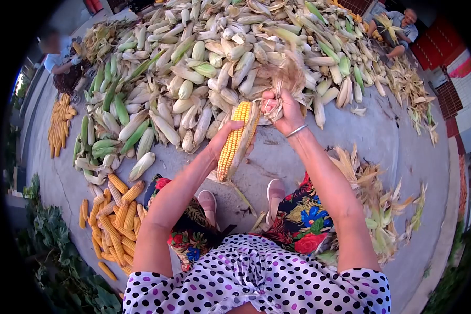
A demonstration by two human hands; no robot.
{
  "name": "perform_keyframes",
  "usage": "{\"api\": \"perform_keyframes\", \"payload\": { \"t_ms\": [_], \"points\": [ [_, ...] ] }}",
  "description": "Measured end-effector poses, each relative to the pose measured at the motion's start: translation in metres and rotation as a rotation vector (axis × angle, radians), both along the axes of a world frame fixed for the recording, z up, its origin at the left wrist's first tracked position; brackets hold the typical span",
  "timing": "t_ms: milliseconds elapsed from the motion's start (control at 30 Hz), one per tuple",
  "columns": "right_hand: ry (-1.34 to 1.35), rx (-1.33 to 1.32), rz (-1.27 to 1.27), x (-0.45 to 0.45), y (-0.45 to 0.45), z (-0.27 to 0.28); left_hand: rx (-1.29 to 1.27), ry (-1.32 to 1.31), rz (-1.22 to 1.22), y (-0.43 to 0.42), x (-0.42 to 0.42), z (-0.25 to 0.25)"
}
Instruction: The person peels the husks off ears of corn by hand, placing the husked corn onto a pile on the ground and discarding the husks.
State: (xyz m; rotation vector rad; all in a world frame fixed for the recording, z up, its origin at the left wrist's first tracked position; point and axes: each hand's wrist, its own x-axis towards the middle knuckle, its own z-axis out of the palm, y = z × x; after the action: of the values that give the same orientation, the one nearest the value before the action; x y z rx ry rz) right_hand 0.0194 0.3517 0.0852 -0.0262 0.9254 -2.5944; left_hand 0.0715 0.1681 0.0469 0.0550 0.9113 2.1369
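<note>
An ear of corn (236, 137) with bare yellow kernels is tilted in front of me, a strip of dry husk still along its right side. My left hand (230, 137) is wrapped round the ear's middle, its thumb across the kernels. Up by the top end, my right hand (283, 111) is closed on a bunch of dry husk and silk (290, 77), which sticks up past the fingers. A bracelet circles that wrist. Part of the left fingers is hidden behind the ear.
A large heap of unhusked corn (193, 68) spreads ahead. Husked ears (115, 225) lie in a pile at my left, loose husks (379, 209) at my right. One person (63, 63) sits far left, another person (400, 31) far right. More husked ears (61, 123) lie near the left person.
</note>
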Motion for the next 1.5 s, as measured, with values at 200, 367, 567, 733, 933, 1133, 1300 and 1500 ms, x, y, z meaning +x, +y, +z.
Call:
{"api": "perform_keyframes", "payload": {
  "t_ms": [200,367,567,733,933,1133,1300,1500],
  "points": [
    [0.026,0.209,0.035,-0.003,0.024,0.016,0.109,0.066,0.111,0.0,0.009,0.004],
    [0.195,2.026,0.367,0.001,0.198,-0.053,0.109,0.019,0.32,-0.029,0.003,0.007],
    [-0.071,2.501,1.263,0.055,0.27,-0.012,0.025,0.022,0.396,-0.034,-0.001,0.006],
    [0.463,2.079,0.736,0.039,0.17,-0.013,0.0,-0.017,0.413,-0.016,-0.004,0.001],
    [0.585,1.368,0.651,0.063,-0.024,0.025,0.063,-0.037,0.494,-0.011,-0.007,-0.001],
    [0.542,1.088,0.69,0.059,-0.04,0.007,0.063,0.019,0.534,-0.031,-0.005,0.006],
    [0.568,0.924,0.71,0.06,-0.046,0.001,0.028,0.009,0.543,-0.041,-0.004,-0.005],
    [0.667,1.107,0.354,0.036,-0.036,0.003,0.023,-0.023,0.54,-0.04,0.001,-0.006]
  ]
}}
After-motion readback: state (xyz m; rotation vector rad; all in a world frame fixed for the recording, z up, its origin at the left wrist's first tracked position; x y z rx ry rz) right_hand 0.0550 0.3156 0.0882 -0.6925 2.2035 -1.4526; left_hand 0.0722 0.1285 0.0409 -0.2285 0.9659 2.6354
